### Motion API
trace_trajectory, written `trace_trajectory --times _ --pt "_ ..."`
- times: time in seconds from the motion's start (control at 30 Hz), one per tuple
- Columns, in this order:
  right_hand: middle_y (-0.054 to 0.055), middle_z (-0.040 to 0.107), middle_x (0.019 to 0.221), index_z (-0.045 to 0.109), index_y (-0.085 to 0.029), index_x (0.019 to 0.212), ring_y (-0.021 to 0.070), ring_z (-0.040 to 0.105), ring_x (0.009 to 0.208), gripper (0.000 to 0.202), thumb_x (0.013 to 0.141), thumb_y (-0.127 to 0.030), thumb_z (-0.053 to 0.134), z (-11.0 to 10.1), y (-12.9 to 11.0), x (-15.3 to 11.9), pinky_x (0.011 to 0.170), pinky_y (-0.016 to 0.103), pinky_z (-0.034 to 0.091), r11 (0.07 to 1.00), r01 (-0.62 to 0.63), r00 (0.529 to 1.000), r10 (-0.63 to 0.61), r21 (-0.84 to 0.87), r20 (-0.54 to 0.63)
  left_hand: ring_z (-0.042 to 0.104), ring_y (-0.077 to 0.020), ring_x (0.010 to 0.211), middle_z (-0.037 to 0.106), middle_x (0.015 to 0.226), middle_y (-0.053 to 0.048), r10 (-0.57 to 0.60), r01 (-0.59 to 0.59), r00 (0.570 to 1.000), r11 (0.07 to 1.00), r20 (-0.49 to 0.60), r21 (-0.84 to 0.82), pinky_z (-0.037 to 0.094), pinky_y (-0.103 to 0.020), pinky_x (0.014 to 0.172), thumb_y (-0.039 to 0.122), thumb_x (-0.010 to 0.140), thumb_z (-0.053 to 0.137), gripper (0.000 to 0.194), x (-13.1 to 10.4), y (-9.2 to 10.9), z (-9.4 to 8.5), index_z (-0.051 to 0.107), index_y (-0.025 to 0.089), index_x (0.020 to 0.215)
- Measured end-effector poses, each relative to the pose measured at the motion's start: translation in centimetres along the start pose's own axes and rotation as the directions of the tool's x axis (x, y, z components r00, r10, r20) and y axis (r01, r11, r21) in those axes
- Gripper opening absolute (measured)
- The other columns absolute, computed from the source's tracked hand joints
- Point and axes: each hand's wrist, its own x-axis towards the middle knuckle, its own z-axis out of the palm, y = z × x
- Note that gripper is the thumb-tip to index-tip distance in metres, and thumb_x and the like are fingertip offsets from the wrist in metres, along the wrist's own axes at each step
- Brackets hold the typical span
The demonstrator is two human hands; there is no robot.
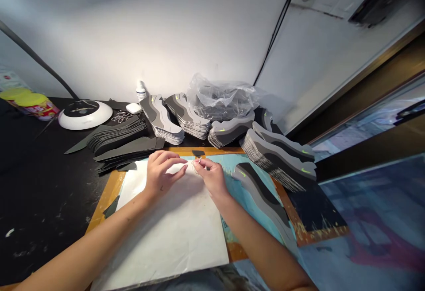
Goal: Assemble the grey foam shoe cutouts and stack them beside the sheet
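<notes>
Over the far part of a white sheet (172,229), my two hands are close together with a small gap between them. My left hand (161,171) has its fingers apart and bent toward the right, and I see nothing in it. Thumb and fingers of my right hand (212,176) pinch a small pale strip (198,161), too small to name surely. A small dark cut piece (198,153) lies just beyond. Right of my right hand, a single grey and black curved shoe-upper panel (262,189) with a yellow-green swoosh lies on the blue surface.
Stacks of similar panels (275,156) stand along the back and right, some by a clear plastic bag (222,96). Black cut pieces (119,133) are piled at left. Behind them are a white lamp base (85,114), a small white bottle (141,91) and yellow-lidded tubs (36,105).
</notes>
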Motion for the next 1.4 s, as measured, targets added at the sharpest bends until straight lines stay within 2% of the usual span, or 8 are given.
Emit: trace_trajectory --times 0.13,0.33,0.53,0.63,0.8,0.97,1.1,1.4 --pt "0.001 0.069 0.072 0.076 -0.019 0.072 0.0161 0.059 0.072 0.019 0.069 -0.037 0.073 -0.3 -0.2 0.3 0.075 0.030 0.046 0.987 -0.119 0.993 0.116 0.106 0.036 0.056 -0.0176 0.080 0.070 0.087 -0.003 -0.043 0.047 0.996 0.997 0.080 -0.060 0.043 -0.034 0.077 0.018 0.087 0.070 0.015 -0.1 -0.7 -0.1 0.076 0.026 0.097" --pt "0.003 0.072 0.076 0.075 -0.019 0.068 0.0174 0.060 0.075 0.018 0.071 -0.036 0.071 -0.2 -0.3 0.1 0.071 0.029 0.046 0.999 -0.038 0.993 0.035 0.023 0.113 0.053 -0.0166 0.074 0.070 0.078 -0.001 0.016 -0.008 0.996 0.996 0.093 -0.087 0.043 -0.032 0.073 0.020 0.083 0.074 0.009 0.1 -0.6 0.1 0.076 0.026 0.090" --pt "0.000 0.065 0.065 0.068 -0.020 0.056 0.0148 0.055 0.064 0.026 0.077 -0.035 0.068 -0.9 0.0 0.3 0.064 0.027 0.041 0.950 0.146 0.981 -0.103 -0.276 0.167 0.057 -0.0195 0.079 0.073 0.079 0.001 0.160 -0.169 0.979 0.983 0.127 0.064 0.043 -0.035 0.077 0.023 0.083 0.075 0.004 0.1 -1.5 -0.3 0.073 0.026 0.080" --pt "-0.002 0.055 0.055 0.062 -0.020 0.050 0.0137 0.051 0.060 0.033 0.079 -0.033 0.067 -1.1 -0.2 0.4 0.063 0.026 0.040 0.908 0.220 0.968 -0.156 -0.357 0.198 0.058 -0.0204 0.081 0.073 0.081 0.000 0.163 -0.185 0.971 0.976 0.178 0.116 0.043 -0.035 0.079 0.023 0.085 0.071 0.004 0.1 -1.4 -0.4 0.071 0.024 0.081" --pt "-0.002 0.056 0.057 0.074 -0.021 0.067 0.0130 0.049 0.060 0.012 0.074 -0.029 0.069 -0.6 -0.1 0.2 0.063 0.026 0.041 0.917 0.211 0.977 -0.185 -0.339 0.108 0.059 -0.0196 0.081 0.072 0.085 -0.001 0.079 -0.115 0.972 0.982 0.223 0.153 0.042 -0.034 0.078 0.022 0.088 0.065 0.005 0.2 -0.4 -0.4 0.066 0.022 0.084" --pt "0.001 0.065 0.067 0.076 -0.020 0.070 0.0134 0.050 0.063 0.016 0.070 -0.035 0.069 0.0 0.0 -0.1 0.063 0.027 0.042 0.993 0.032 0.997 -0.024 -0.115 0.075 0.058 -0.0194 0.080 0.070 0.086 -0.004 0.043 -0.045 0.971 0.999 0.234 0.005 0.044 -0.033 0.074 0.025 0.092 0.060 0.011 0.2 -0.8 -0.1 0.063 0.020 0.083" --pt "0.003 0.073 0.078 0.076 -0.019 0.072 0.0177 0.061 0.079 0.021 0.065 -0.038 0.074 0.2 -0.4 -0.2 0.077 0.031 0.047 0.969 -0.186 0.978 0.167 0.164 0.123 0.059 -0.0182 0.080 0.070 0.085 -0.005 0.050 -0.005 0.974 0.979 0.222 -0.202 0.047 -0.032 0.075 0.028 0.093 0.060 0.013 0.3 -1.1 0.1 0.064 0.020 0.084" --pt "0.002 0.074 0.078 0.077 -0.020 0.071 0.0178 0.063 0.080 0.022 0.059 -0.038 0.079 0.2 -1.3 -0.5 0.083 0.033 0.049 0.907 -0.297 0.950 0.250 0.298 0.187 0.058 -0.0169 0.075 0.070 0.078 -0.003 -0.003 0.006 1.000 0.991 0.020 -0.136 0.047 -0.032 0.072 0.022 0.085 0.072 0.001 0.6 -0.1 -0.4 0.072 0.022 0.084"
